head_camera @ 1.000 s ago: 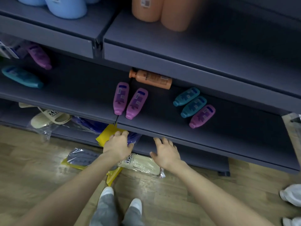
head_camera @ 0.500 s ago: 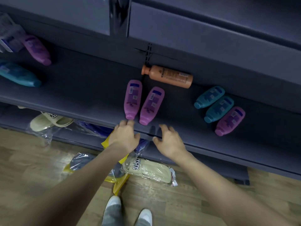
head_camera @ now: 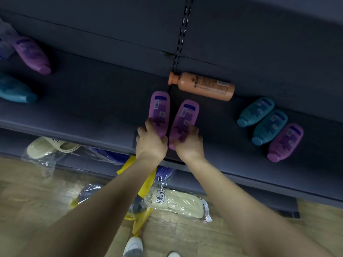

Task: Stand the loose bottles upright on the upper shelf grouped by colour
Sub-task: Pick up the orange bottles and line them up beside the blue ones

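Two purple bottles lie side by side on the dark shelf (head_camera: 92,101). My left hand (head_camera: 151,140) curls round the cap end of the left purple bottle (head_camera: 160,110). My right hand (head_camera: 188,142) curls round the cap end of the right purple bottle (head_camera: 185,115). Behind them an orange bottle (head_camera: 203,85) lies on its side against the back. To the right lie two teal bottles (head_camera: 257,111) (head_camera: 270,127) and another purple bottle (head_camera: 285,142). At far left lie one more purple bottle (head_camera: 31,54) and a teal bottle (head_camera: 14,89).
Under the shelf lies a lower shelf with a bagged cream slipper (head_camera: 46,147). A second bagged slipper (head_camera: 176,203) and yellow packaging (head_camera: 141,219) lie on the wooden floor (head_camera: 37,191). The underside of the shelf above (head_camera: 111,21) hangs over the back.
Both hands have moved forward from the shelf's front edge onto the two purple bottles and closed round their cap ends. The camera has come closer and tilted down.
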The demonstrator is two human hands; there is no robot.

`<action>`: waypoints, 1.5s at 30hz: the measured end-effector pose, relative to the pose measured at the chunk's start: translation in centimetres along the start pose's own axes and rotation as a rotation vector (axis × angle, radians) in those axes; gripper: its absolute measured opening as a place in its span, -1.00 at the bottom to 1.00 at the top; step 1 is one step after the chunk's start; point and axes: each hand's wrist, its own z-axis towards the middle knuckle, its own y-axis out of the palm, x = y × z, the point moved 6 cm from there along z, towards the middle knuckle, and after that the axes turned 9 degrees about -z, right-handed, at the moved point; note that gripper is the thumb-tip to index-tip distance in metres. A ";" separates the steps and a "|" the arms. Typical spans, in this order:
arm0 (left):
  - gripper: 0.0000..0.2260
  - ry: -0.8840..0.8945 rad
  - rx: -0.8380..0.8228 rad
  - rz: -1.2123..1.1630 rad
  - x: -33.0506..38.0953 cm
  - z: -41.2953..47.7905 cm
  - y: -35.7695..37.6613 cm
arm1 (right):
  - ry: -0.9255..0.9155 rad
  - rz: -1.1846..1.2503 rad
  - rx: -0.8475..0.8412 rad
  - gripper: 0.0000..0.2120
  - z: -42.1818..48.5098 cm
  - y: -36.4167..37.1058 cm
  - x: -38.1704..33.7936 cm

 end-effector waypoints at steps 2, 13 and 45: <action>-0.41 -0.022 0.005 -0.019 -0.1 0.4 0.1 | 0.042 0.069 0.027 -0.44 0.3 0.3 0.2; -0.64 -0.215 -0.012 -0.303 -1.1 0.5 -0.4 | 0.268 0.387 0.057 -0.62 0.7 2.2 1.1; -0.93 -0.368 0.425 -0.775 -9.8 1.1 -10.6 | 0.141 0.709 -0.053 -0.49 -2.0 11.1 -10.1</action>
